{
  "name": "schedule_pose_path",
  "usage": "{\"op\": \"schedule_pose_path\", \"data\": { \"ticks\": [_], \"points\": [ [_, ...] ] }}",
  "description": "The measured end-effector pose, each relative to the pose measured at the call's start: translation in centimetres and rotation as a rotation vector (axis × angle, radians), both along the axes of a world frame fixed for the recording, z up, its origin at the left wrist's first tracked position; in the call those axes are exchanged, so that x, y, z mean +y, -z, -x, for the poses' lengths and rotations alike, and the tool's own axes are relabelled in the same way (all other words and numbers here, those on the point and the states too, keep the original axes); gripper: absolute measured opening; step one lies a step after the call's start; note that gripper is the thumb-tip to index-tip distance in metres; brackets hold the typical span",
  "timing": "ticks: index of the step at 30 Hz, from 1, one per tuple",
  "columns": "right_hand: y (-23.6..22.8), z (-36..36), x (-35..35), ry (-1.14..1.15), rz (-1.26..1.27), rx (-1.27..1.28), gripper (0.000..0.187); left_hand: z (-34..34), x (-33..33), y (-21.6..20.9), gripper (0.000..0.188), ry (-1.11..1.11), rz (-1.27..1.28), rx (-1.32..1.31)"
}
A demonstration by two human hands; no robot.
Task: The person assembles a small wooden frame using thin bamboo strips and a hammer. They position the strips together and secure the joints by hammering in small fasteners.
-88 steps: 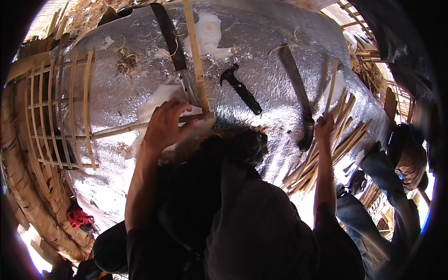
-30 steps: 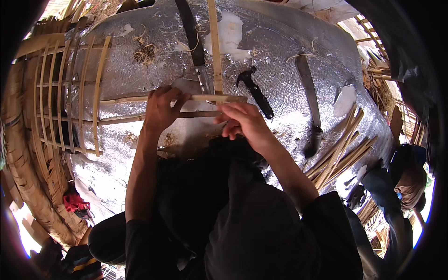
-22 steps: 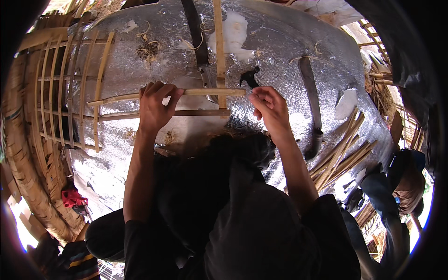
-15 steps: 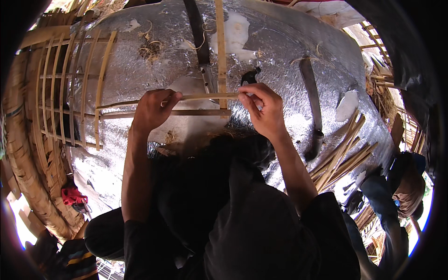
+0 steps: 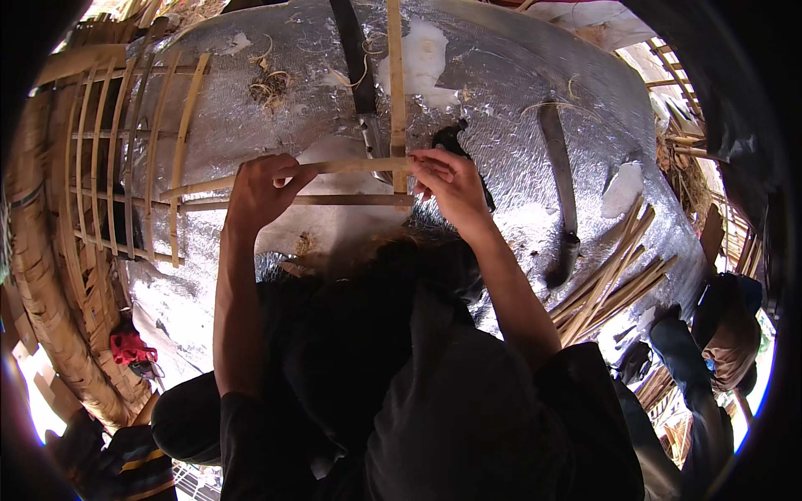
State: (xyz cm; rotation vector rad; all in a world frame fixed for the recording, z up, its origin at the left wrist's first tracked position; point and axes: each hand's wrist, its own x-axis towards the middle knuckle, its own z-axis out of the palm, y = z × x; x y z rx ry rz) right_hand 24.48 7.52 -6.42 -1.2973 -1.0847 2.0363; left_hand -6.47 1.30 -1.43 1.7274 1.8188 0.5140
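Note:
Between my two hands runs a flat pale bamboo strip (image 5: pixel 355 167), level above the foil sheet. My left hand (image 5: pixel 266 188) is closed round its middle part. At the strip's right end, my right hand (image 5: pixel 451 188) pinches with thumb and forefinger, beside a long upright bamboo strip (image 5: pixel 397 83). A second crosswise strip (image 5: pixel 326 200) lies just below and meets the upright strip's lower end. To the left, the crosswise strips reach a lattice of bamboo strips (image 5: pixel 180 142). Partly behind my right hand lies a black tool (image 5: pixel 451 134), its kind unclear.
Silvery foil sheet (image 5: pixel 501 108) covers the surface. On it lie a long dark blade with a handle (image 5: pixel 558 167), a dark bar-like tool (image 5: pixel 355 67) and a bundle of bamboo strips (image 5: pixel 614 284). A person's leg (image 5: pixel 689 367) shows at the right, a red item (image 5: pixel 132 346) at the left.
Both hands have shifted slightly left with the bamboo strip. Its right end now sits at the upright strip instead of past it, and its left end overlaps the lattice edge.

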Motion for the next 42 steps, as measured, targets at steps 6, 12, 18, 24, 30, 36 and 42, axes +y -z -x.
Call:
{"op": "schedule_pose_path", "data": {
  "ticks": [6, 12, 18, 24, 30, 36, 42],
  "points": [
    [0.1, 0.0, -0.2, -0.023, -0.055, -0.082, 0.025, -0.1, 0.3, 0.0, 0.028, 0.035, -0.036, 0.092],
    [1.0, 0.5, -0.5, -0.019, -0.095, -0.124, 0.024, 0.5, 0.0, 0.1, 0.031, 0.023, -0.016, 0.115],
    [1.3, 0.7, -0.7, 0.013, -0.117, -0.150, 0.025, 0.4, -0.5, 0.6, 0.032, 0.020, 0.035, 0.138],
    [2.5, 0.5, -1.1, -0.025, -0.107, -0.182, 0.028, 0.0, -0.7, 1.1, 0.035, 0.012, 0.026, 0.174],
    [1.8, 1.0, -0.7, 0.009, 0.035, -0.174, 0.035, 0.3, -0.9, 1.6, 0.036, 0.018, 0.050, 0.170],
    [2.2, 1.0, -0.2, -0.017, 0.089, -0.106, 0.035, -0.4, -0.7, 1.1, 0.036, -0.019, 0.138, 0.125],
    [2.1, 0.8, -0.2, -0.047, 0.049, -0.104, 0.031, -0.7, -0.8, 1.8, 0.035, -0.011, 0.108, 0.157]
  ]
}}
